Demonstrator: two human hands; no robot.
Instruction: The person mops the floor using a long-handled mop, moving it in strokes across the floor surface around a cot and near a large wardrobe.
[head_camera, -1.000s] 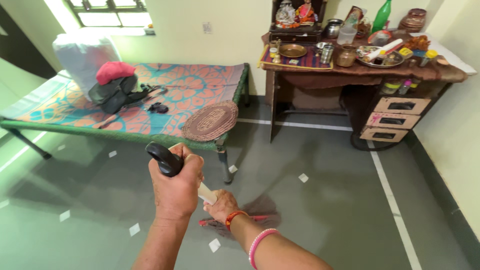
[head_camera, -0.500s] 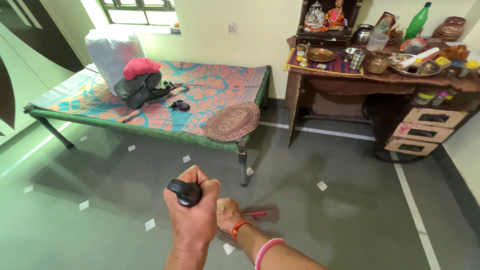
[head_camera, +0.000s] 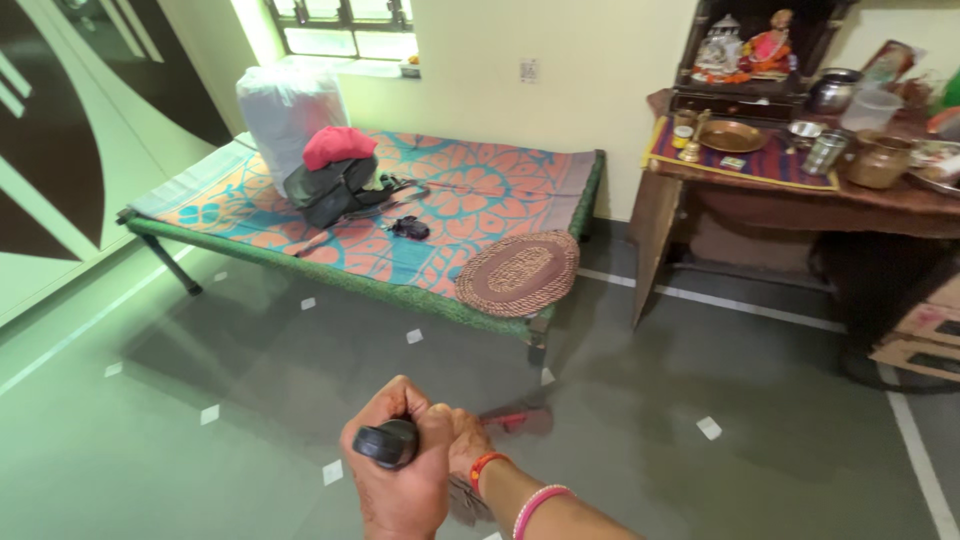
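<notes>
A long-handled broom is gripped by both hands, low in the view. The left hand (head_camera: 400, 478) is wrapped in a full fist around the black handle end (head_camera: 386, 443), the fingers pressed together and curled tight over it. The right hand (head_camera: 463, 452) sits just beyond and slightly below those fingers, closed on the shaft; its fingertips are hidden behind the left fist, so their exact spread cannot be told. Past the right fingers the shaft runs down and away to the red broom head (head_camera: 515, 419), which rests on the grey floor (head_camera: 700, 360).

For the stroke to be done well, the top grip is best kept as the pivot while the lower hand drives, and the head should be kept flat against the floor. Short, overlapping pulls toward the body are advised. White paper scraps (head_camera: 708, 428) lie scattered well apart from the fingers, some near the cot (head_camera: 350, 275); care is needed under its frame.
</notes>
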